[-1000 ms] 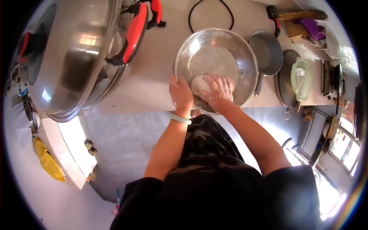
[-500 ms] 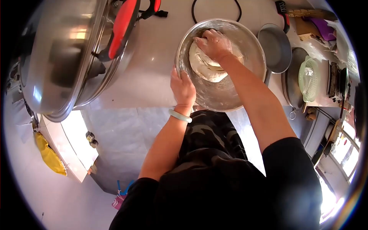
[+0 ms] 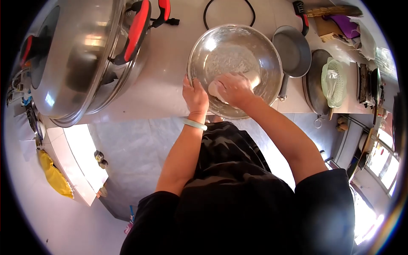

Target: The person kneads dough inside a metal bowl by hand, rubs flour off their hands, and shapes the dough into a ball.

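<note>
A large steel mixing bowl (image 3: 268,70) sits near the counter's front edge, its inner wall smeared with flour. My left hand (image 3: 196,97) grips the bowl's left rim, thumb inside and fingers outside; a pale bangle (image 3: 195,124) circles that wrist. Inside the bowl, my right hand (image 3: 233,88) is closed over pale dough (image 3: 213,90) in the near part. Much of the dough is hidden beneath the hand, and the floury bottom shows beyond it.
A big steel pot (image 3: 78,55) with red-and-black handles stands at left. Right of the bowl are a grey frying pan (image 3: 292,51), a dark round lid (image 3: 315,80) and a light green basket (image 3: 334,83). A black ring (image 3: 205,17) lies behind the bowl.
My right hand has come from the bowl's far side toward me, bringing the dough to the near part. The left hand stays on the rim. The whole view has shifted slightly.
</note>
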### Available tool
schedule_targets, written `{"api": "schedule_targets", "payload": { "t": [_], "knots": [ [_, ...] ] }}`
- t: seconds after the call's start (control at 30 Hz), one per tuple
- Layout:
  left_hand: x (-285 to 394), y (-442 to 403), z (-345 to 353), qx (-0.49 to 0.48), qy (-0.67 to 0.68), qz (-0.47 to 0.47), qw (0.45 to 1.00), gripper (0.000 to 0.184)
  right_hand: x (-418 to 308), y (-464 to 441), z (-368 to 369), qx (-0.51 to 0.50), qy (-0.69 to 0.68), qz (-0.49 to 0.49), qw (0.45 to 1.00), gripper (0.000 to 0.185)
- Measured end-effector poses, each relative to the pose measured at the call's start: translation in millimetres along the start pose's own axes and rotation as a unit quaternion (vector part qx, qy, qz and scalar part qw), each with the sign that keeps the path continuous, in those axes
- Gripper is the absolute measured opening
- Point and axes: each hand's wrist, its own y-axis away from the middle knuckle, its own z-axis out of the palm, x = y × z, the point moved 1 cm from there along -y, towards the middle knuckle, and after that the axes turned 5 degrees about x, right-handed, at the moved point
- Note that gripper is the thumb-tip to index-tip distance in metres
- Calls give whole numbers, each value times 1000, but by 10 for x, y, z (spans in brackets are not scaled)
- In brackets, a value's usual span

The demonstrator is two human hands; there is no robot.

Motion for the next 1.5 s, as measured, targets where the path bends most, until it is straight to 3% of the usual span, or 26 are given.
{"api": "schedule_targets", "payload": {
  "t": [0.03, 0.13, 0.27, 0.4, 0.6, 0.63, 0.73, 0.77, 0.87, 1.1, 1.23, 1.3, 1.43, 1.5],
  "knots": [
    [23, 11, -3, 2, 4, -2, 1000, 31, 24, 83, 16, 52, -9, -47, 997, 27],
    [71, 25, -1, -3, 10, -18, 1000, 32, -11, 100, 106, 77, 60, -37, 994, 26],
    [134, 32, 2, -1, 49, -28, 998, 33, 68, -303, 204, 52, 67, -18, 996, 24],
    [59, 25, -2, 5, 25, -13, 1000, 29, 260, -817, 397, 195, 50, -76, 977, 19],
    [41, 6, 12, -1, 45, -3, 999, 34, 300, -1158, 296, 40, 68, 34, 996, 34],
    [85, -7, 13, -5, 39, -1, 999, 33, 97, -1107, -3, -79, 90, 6, 993, 54],
    [145, 14, -38, -13, 17, -3, 1000, 32, 32, -969, -37, -105, 36, 57, 992, 56],
    [131, 12, -23, -9, 14, -1, 1000, 32, 49, -925, -145, -180, 14, 73, 981, 54],
    [55, -21, 0, 1, 0, 10, 1000, 32, -97, -578, -349, -213, 122, -35, 969, 48],
    [41, -9, 5, 7, -28, -12, 1000, 31, 333, 336, -150, -83, 64, -150, 983, 51],
    [99, 25, -15, -1, -49, -5, 999, 29, 239, 48, -46, -136, 130, -104, 977, 49],
    [74, 20, 26, 26, -9, -22, 999, 27, 179, -135, -20, -124, 140, -96, 978, 47],
    [-5, -25, 46, 33, -4, 49, 998, 22, 256, -579, 278, -57, 112, -44, 991, 47],
    [30, -11, 3, 5, -14, 23, 1000, 26, 200, -959, 182, -43, 135, 48, 989, 51]
  ]
}}
